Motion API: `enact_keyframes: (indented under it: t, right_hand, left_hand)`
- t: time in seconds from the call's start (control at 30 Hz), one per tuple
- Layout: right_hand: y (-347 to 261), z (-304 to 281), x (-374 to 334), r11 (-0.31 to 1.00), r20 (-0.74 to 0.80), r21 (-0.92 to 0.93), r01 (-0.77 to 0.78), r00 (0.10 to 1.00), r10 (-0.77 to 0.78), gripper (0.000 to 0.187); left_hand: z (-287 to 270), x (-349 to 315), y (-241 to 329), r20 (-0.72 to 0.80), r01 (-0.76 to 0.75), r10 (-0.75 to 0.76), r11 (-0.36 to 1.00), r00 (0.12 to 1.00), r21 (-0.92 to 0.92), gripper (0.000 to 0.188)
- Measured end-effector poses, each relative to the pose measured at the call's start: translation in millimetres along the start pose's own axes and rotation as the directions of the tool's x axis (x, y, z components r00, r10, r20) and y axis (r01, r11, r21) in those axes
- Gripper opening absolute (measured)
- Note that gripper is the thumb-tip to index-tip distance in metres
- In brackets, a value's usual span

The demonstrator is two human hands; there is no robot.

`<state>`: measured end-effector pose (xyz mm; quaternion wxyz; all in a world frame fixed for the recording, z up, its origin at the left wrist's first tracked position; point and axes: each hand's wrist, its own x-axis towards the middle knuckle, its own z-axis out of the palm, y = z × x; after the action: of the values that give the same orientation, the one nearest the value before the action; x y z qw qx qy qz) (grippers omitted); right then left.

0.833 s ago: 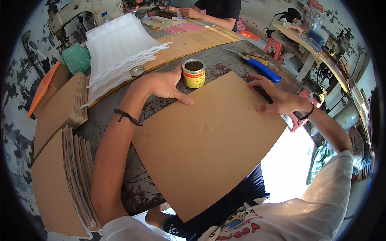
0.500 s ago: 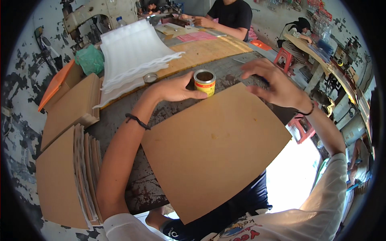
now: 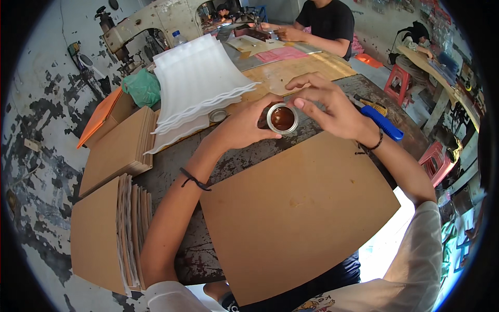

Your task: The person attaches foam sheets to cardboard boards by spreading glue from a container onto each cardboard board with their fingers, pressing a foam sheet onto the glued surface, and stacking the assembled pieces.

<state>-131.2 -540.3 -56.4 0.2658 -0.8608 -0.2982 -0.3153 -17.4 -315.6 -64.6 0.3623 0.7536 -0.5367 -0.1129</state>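
My left hand (image 3: 249,125) is closed round the side of a small metal can (image 3: 283,134), whose open mouth tilts toward me and shows dark brown liquid inside. My right hand (image 3: 330,109) hovers at the can's right rim, fingers bent and apart, with nothing seen in it. Whether its thumb touches the rim I cannot tell. A large tan fibreboard sheet (image 3: 296,223) lies in front of me, its near part reaching past the table edge over my lap. Left of the can, a round metal lid (image 3: 218,115) rests by the white foam sheets.
White foam sheets (image 3: 195,83) are piled at the far left. Stacks of tan boards (image 3: 117,156) stand at the left, near a green plastic bag (image 3: 141,87). A blue-handled tool (image 3: 382,124) lies beyond my right wrist. Another person (image 3: 325,26) sits across the table.
The can has tipped so that its mouth faces me. My right hand has come left to its rim. The view has shifted, and the blue-handled tool now shows.
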Motion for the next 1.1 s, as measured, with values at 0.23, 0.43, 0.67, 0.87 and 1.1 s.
enact_keyframes:
  t: [0.23, 0.43, 0.67, 0.87, 1.1]
  right_hand:
    - [-17, 14, -10, 0.997, 0.155, -0.071, -0.01, 0.988, 0.021, 0.046]
    - [-21, 22, -15, 0.99, 0.157, -0.087, -0.111, 0.98, 0.123, 0.053]
    - [-18, 33, -14, 0.936, 0.234, -0.05, -0.347, 0.907, 0.349, 0.068]
    - [-20, 39, -8, 0.875, 0.321, 0.059, -0.481, 0.839, 0.44, 0.068]
    - [-20, 35, -5, 0.818, 0.341, 0.147, -0.557, 0.804, 0.486, 0.065]
  left_hand:
    - [1, 0, -13, -0.048, -0.053, 0.056, 0.997, 0.997, 0.058, 0.072]
    - [1, 2, -12, 0.017, 0.004, -0.002, 0.993, 1.0, -0.119, 0.071]
    - [1, 2, -8, 0.107, 0.063, -0.046, 0.986, 0.993, -0.157, 0.066]
    - [1, -1, -9, 0.12, 0.077, -0.072, 0.996, 0.99, -0.041, 0.06]
    - [0, 2, -5, 0.165, 0.14, -0.141, 0.99, 0.976, 0.017, 0.059]
